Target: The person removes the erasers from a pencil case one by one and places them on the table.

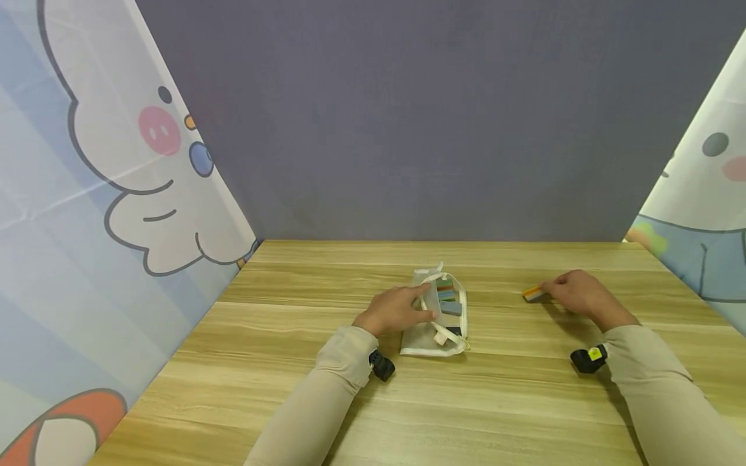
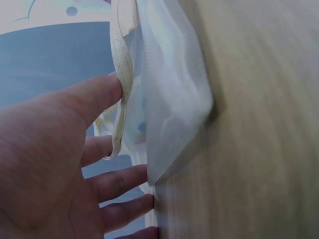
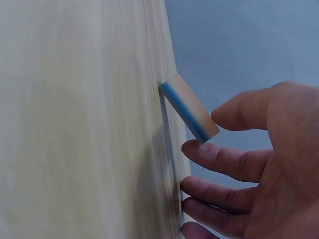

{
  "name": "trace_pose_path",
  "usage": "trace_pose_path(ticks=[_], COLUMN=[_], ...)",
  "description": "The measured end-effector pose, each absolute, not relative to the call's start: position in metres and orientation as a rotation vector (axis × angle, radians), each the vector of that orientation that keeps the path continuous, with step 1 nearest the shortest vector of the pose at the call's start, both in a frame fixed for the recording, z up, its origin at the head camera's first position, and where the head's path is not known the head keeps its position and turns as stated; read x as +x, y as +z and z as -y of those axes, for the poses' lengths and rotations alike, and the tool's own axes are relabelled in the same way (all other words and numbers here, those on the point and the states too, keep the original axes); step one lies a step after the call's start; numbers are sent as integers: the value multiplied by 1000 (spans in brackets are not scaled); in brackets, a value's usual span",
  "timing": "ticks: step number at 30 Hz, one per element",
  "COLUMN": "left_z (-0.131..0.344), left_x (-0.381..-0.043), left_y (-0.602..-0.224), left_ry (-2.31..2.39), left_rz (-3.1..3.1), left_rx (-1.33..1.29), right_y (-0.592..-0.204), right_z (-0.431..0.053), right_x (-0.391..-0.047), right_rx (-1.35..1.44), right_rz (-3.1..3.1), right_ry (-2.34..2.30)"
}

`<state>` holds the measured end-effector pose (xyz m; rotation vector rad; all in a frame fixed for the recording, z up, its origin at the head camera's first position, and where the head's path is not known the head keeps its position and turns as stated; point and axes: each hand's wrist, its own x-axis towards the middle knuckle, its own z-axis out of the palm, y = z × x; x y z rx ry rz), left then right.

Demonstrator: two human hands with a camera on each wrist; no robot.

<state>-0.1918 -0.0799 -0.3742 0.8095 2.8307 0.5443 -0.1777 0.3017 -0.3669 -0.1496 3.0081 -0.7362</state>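
A translucent white zip pouch (image 1: 416,338) lies on the table with its mouth open, and several coloured blocks (image 1: 450,307) show inside. My left hand (image 1: 396,310) rests on the pouch with thumb and fingers spread along the near side of the mouth. In the left wrist view the left thumb touches the cream zip band (image 2: 123,64), and the other fingers reach down past it. Off to the right, my right hand (image 1: 585,296) pinches one end of a small orange-and-grey block (image 1: 533,294) between thumb and index finger. The block's far end slants down close to the tabletop.
The light wood-grain table (image 1: 280,388) runs back to a dark grey panel (image 1: 408,129). Cartoon-printed curtains (image 1: 70,259) hang at both sides. A small black wrist camera (image 1: 381,366) sits at the left cuff, and another (image 1: 587,360) at the right.
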Motion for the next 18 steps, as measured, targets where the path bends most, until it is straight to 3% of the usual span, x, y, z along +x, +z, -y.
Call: trace_pose_path(ticks=[18], left_z=[79], left_x=[-191], left_y=[-373], left_ry=[554], left_rz=[-2828], left_rx=[800], right_y=[-366], right_z=[-305], right_x=[-176], right_rx=[-127], right_rz=[-3014], right_ry=[-726])
